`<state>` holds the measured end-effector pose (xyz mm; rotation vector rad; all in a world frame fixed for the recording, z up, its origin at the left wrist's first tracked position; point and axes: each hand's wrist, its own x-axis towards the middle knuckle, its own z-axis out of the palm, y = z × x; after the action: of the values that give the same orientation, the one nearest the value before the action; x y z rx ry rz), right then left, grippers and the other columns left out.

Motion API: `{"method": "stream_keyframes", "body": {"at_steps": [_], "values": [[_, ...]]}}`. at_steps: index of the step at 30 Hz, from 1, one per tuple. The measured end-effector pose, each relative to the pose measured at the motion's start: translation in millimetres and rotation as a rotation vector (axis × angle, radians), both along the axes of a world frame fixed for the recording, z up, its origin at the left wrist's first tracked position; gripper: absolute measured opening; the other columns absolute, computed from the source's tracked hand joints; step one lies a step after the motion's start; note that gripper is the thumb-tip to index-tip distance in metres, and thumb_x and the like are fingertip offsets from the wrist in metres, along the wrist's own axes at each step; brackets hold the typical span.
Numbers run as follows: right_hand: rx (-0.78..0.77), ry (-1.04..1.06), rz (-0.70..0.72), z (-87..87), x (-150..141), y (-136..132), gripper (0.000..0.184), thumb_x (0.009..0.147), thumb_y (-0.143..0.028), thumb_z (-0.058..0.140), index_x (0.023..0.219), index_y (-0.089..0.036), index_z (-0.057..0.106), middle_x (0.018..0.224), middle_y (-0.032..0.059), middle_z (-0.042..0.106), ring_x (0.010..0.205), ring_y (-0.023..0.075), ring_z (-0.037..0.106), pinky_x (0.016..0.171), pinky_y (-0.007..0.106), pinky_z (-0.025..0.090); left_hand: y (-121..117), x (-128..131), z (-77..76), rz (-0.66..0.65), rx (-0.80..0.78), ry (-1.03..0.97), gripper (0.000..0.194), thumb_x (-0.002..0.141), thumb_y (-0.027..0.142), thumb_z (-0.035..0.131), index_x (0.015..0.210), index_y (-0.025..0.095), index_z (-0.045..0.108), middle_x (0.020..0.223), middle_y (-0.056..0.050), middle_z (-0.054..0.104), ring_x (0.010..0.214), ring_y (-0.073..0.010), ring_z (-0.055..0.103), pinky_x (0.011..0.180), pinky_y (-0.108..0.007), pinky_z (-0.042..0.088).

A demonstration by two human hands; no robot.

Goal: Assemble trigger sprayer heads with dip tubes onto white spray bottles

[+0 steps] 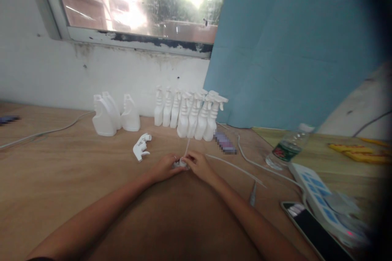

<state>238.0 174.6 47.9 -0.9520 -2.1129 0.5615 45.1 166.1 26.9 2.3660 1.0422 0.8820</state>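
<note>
Close in front of me, my left hand [167, 167] and my right hand [198, 165] meet over a small white sprayer part [183, 162], which looks like a spray trigger head mostly hidden by the fingers. Both hands are closed on it, left from its left side, right with fingertips pinching its top. A thin clear dip tube [188, 146] sticks out from between them, pointing away from me. Left of the hands, a loose white trigger head [142, 147] lies on the wooden table [61, 171]. Another thin tube [235, 167] lies right of my right hand.
Several white spray bottles [183, 120] with trigger heads stand by the wall. Headless white bottles [104, 120] are to their left. On the right are a water bottle [288, 149], a power strip [318, 191], a phone [312, 228], a pointed tool [252, 195] and yellow cutters [364, 155].
</note>
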Motion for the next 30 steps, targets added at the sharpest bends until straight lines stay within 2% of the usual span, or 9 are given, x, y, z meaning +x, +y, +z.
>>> {"method": "stream_keyframes", "body": {"at_steps": [2, 5, 7, 12, 16, 19, 23, 26, 30], "values": [[0.073, 0.023, 0.019, 2.3, 4, -9, 0.009, 0.089, -0.023, 0.054, 0.087, -0.018, 0.062, 0.081, 0.0032, 0.06, 0.073, 0.0176, 0.055, 0.069, 0.03, 0.046, -3, -1, 0.9, 0.035, 0.009, -0.021, 0.032, 0.087, 0.047, 0.058, 0.102, 0.019, 0.067, 0.088, -0.004, 0.066, 0.082, -0.0173, 0.06, 0.075, -0.026, 0.045], [0.266, -0.039, 0.094, 3.4, 11, -23, 0.046, 0.086, -0.012, 0.049, 0.131, -0.019, 0.047, 0.124, 0.0135, 0.053, 0.102, 0.0223, 0.055, 0.089, 0.038, 0.047, -9, 0, -0.2, 0.139, 0.015, -0.076, 0.031, 0.09, 0.044, 0.053, 0.1, 0.017, 0.067, 0.085, -0.004, 0.068, 0.076, -0.0164, 0.06, 0.07, -0.025, 0.044], [0.417, -0.215, 0.146, 1.5, 13, -28, 0.063, 0.081, -0.006, 0.05, 0.141, -0.024, 0.04, 0.14, 0.0145, 0.041, 0.118, 0.0259, 0.048, 0.096, 0.043, 0.043, -17, 2, -1.2, 0.197, 0.014, -0.106, 0.03, 0.093, 0.039, 0.049, 0.099, 0.016, 0.066, 0.082, -0.004, 0.068, 0.07, -0.016, 0.06, 0.065, -0.025, 0.044], [0.787, -0.433, 0.197, -4.5, 14, -24, 0.056, 0.088, -0.008, 0.044, 0.14, -0.029, 0.043, 0.129, 0.0113, 0.057, 0.109, 0.0268, 0.055, 0.089, 0.047, 0.045, -45, 1, 9.9, 0.144, 0.044, -0.09, 0.02, 0.088, 0.034, 0.055, 0.092, 0.018, 0.066, 0.081, -0.004, 0.068, 0.071, -0.0162, 0.061, 0.067, -0.027, 0.045], [0.751, -0.258, 0.113, 0.4, 29, -22, 0.052, 0.088, -0.014, 0.046, 0.14, -0.02, 0.043, 0.121, 0.0141, 0.063, 0.109, 0.0277, 0.059, 0.094, 0.048, 0.045, -34, -36, 31.4, 0.102, 0.326, -0.072, 0.032, 0.086, 0.032, 0.06, 0.116, 0.021, 0.059, 0.098, -0.005, 0.066, 0.09, -0.0182, 0.061, 0.082, -0.03, 0.047], [0.535, 0.037, -0.07, 6.6, 48, -23, 0.049, 0.084, -0.016, 0.058, 0.132, -0.023, 0.052, 0.12, 0.0123, 0.064, 0.11, 0.0268, 0.06, 0.094, 0.043, 0.048, -1, -93, 40.9, 0.511, 0.691, -0.146, 0.022, 0.087, 0.031, 0.06, 0.106, 0.021, 0.06, 0.102, -0.006, 0.062, 0.1, -0.0205, 0.058, 0.092, -0.035, 0.045], [0.314, 0.411, -0.278, 16.6, 71, -23, 0.038, 0.08, -0.021, 0.067, 0.118, -0.022, 0.062, 0.117, 0.0102, 0.066, 0.104, 0.0259, 0.063, 0.092, 0.04, 0.049, 42, -174, 33.0, 0.964, 0.78, -0.248, 0.046, 0.082, 0.04, 0.064, 0.116, 0.012, 0.049, 0.117, -0.016, 0.05, 0.12, -0.033, 0.043, 0.104, -0.053, 0.03], [0.264, 0.734, -0.435, 29.6, 80, -22, 0.034, 0.08, -0.027, 0.07, 0.111, -0.016, 0.063, 0.103, 0.0102, 0.071, 0.088, 0.0234, 0.067, 0.086, 0.04, 0.051, 62, -215, 16.6, 1.292, 0.626, -0.237, 0.082, 0.069, 0.054, 0.074, 0.128, 0.011, 0.038, 0.129, -0.019, 0.043, 0.124, -0.0382, 0.038, 0.103, -0.056, 0.029], [0.226, 1.107, -0.377, 46.7, 91, -16, 0.026, 0.078, -0.03, 0.071, 0.099, -0.017, 0.064, 0.092, 0.0053, 0.07, 0.065, 0.0164, 0.065, 0.066, 0.032, 0.055, 78, -239, -1.2, 1.378, 0.464, -0.35, 0.105, 0.056, 0.061, 0.08, 0.134, 0.01, 0.03, 0.134, -0.023, 0.038, 0.124, -0.0455, 0.035, 0.098, -0.064, 0.029]]}}
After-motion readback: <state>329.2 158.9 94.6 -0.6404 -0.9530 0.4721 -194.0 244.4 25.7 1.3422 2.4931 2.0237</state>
